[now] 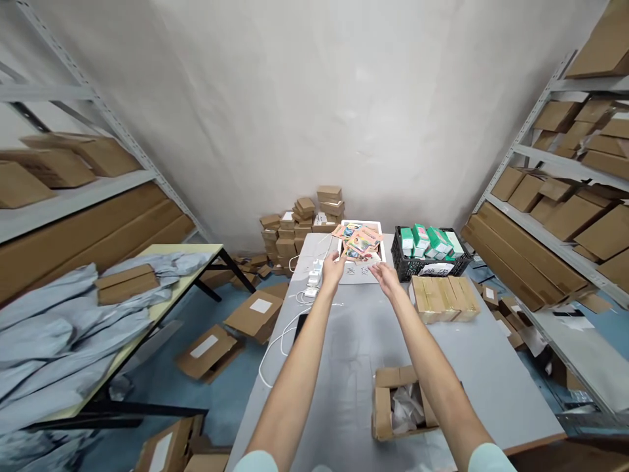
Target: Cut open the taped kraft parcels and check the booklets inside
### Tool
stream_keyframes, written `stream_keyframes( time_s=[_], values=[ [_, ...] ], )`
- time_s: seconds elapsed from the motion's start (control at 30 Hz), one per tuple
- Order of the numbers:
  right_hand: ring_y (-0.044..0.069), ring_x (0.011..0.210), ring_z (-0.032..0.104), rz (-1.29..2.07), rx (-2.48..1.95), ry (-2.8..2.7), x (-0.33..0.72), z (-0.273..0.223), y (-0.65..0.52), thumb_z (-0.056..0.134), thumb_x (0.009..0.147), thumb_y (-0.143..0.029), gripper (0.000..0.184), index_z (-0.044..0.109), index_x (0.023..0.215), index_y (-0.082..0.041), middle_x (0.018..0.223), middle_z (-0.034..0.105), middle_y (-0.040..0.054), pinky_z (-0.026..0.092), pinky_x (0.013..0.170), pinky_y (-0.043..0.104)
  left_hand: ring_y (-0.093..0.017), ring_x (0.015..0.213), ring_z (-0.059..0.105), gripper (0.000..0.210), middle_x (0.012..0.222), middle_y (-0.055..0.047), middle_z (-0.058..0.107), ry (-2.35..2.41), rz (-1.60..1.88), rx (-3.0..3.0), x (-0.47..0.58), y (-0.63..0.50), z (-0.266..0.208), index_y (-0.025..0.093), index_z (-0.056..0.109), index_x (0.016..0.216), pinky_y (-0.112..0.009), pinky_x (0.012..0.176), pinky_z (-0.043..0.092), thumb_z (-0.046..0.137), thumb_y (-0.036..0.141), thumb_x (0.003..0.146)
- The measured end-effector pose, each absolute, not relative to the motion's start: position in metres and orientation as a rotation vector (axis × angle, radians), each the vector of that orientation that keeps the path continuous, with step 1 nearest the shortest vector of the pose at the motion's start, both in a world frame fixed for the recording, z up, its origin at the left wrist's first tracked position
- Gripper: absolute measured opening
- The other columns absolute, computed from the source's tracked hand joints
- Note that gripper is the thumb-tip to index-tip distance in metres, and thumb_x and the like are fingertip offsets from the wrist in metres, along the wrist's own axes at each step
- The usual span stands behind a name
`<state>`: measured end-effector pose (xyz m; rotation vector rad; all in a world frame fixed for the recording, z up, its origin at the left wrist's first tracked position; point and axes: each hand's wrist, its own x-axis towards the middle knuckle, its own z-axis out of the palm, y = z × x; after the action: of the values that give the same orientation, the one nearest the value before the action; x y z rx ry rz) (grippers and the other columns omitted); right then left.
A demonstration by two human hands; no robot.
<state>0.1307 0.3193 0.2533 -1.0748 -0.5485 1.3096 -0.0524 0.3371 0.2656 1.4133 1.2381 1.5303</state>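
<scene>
A white box [351, 273] with handwritten marks on its front stands at the far end of the grey table, and orange printed packets [362, 241] are heaped in it. My left hand [333, 269] is at the box's front left corner, fingers stretched out beside the packets; whether it touches one is hard to tell. My right hand [386, 276] is at the front right corner, fingers apart and nothing in them. Under my right forearm lies an open cardboard box [383, 413] with crumpled clear plastic [407, 408] inside.
A black crate [407, 267] of green-and-white boxes [436, 241] stands right, behind a row of brown cartons [442, 300]. A power strip [314, 272] and white cables lie left. Cartons are stacked [285, 248] by the wall. A side table [167, 305] holds grey bags [73, 321].
</scene>
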Motion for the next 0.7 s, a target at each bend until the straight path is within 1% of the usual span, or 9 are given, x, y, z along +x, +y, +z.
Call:
stream_keyframes(
  time_s=[0.1,0.2,0.27,0.33,0.4,0.5,0.57,0.63,0.7],
  values=[
    [0.019,0.081,0.081,1.290,-1.205,-0.541,0.159,0.221,0.285,0.098,0.067,-0.028,0.037,0.073,0.093,-0.019,0.084,0.079,0.0015,0.070,0.102,0.044,-0.029,0.111,0.078,0.029,0.121,-0.018,0.083,1.362,1.392,1.253,-0.055,0.299,0.226,0.020,0.076,0.101,-0.049,0.103,0.061,0.080,0.047,0.093],
    [0.022,0.085,0.080,1.229,-1.365,-0.511,0.208,0.180,0.207,0.099,0.060,-0.035,0.040,0.078,0.090,-0.019,0.093,0.083,0.0057,0.070,0.097,0.044,-0.036,0.115,0.079,0.035,0.114,-0.016,0.085,1.434,1.185,1.138,-0.054,0.213,0.167,0.020,0.077,0.094,-0.057,0.114,0.057,0.087,0.050,0.078],
    [0.025,0.090,0.080,1.161,-1.474,-0.460,0.246,0.158,0.146,0.099,0.054,-0.041,0.044,0.079,0.087,-0.020,0.093,0.083,0.0069,0.069,0.097,0.044,-0.042,0.114,0.080,0.041,0.103,-0.016,0.085,1.478,1.039,1.053,-0.053,0.148,0.131,0.020,0.076,0.086,-0.061,0.113,0.059,0.089,0.055,0.069],
    [0.030,0.091,0.081,1.103,-1.581,-0.399,0.283,0.140,0.087,0.098,0.049,-0.046,0.045,0.077,0.081,-0.022,0.089,0.082,0.0082,0.068,0.096,0.047,-0.046,0.112,0.081,0.044,0.097,-0.018,0.085,1.515,0.908,0.973,-0.052,0.090,0.104,0.020,0.076,0.081,-0.064,0.108,0.061,0.087,0.060,0.065],
    [0.035,0.096,0.082,1.066,-1.684,-0.342,0.312,0.124,0.035,0.096,0.048,-0.049,0.045,0.076,0.078,-0.023,0.088,0.081,0.0105,0.067,0.098,0.050,-0.048,0.115,0.081,0.046,0.097,-0.018,0.085,1.543,0.796,0.914,-0.049,0.045,0.087,0.021,0.076,0.080,-0.064,0.107,0.062,0.087,0.062,0.063],
    [0.040,0.101,0.083,1.142,-1.900,-0.360,0.337,0.106,-0.021,0.094,0.051,-0.055,0.045,0.076,0.077,-0.022,0.091,0.082,0.0150,0.065,0.102,0.055,-0.047,0.122,0.079,0.051,0.109,-0.018,0.086,1.543,0.660,0.886,-0.043,0.006,0.077,0.022,0.078,0.086,-0.062,0.114,0.060,0.087,0.067,0.064],
    [0.042,0.107,0.083,1.259,-1.952,-0.408,0.342,0.097,-0.040,0.094,0.056,-0.055,0.047,0.077,0.082,-0.020,0.099,0.083,0.0195,0.062,0.107,0.060,-0.046,0.133,0.075,0.057,0.124,-0.020,0.084,1.516,0.596,0.895,-0.035,-0.004,0.076,0.020,0.079,0.095,-0.061,0.122,0.054,0.087,0.070,0.069],
    [0.039,0.112,0.082,1.350,-1.941,-0.428,0.343,0.088,-0.047,0.095,0.063,-0.055,0.048,0.081,0.091,-0.019,0.111,0.084,0.0212,0.062,0.111,0.058,-0.045,0.146,0.066,0.062,0.141,-0.023,0.078,1.499,0.556,0.884,-0.023,-0.006,0.074,0.019,0.079,0.108,-0.060,0.127,0.049,0.086,0.070,0.074],
    [0.035,0.121,0.080,1.446,-1.906,-0.465,0.344,0.076,-0.044,0.095,0.071,-0.054,0.050,0.083,0.103,-0.018,0.124,0.084,0.0200,0.062,0.112,0.052,-0.042,0.150,0.063,0.064,0.152,-0.023,0.072,1.463,0.526,0.862,-0.006,-0.003,0.067,0.018,0.077,0.121,-0.057,0.126,0.052,0.086,0.066,0.080]
  ],
)
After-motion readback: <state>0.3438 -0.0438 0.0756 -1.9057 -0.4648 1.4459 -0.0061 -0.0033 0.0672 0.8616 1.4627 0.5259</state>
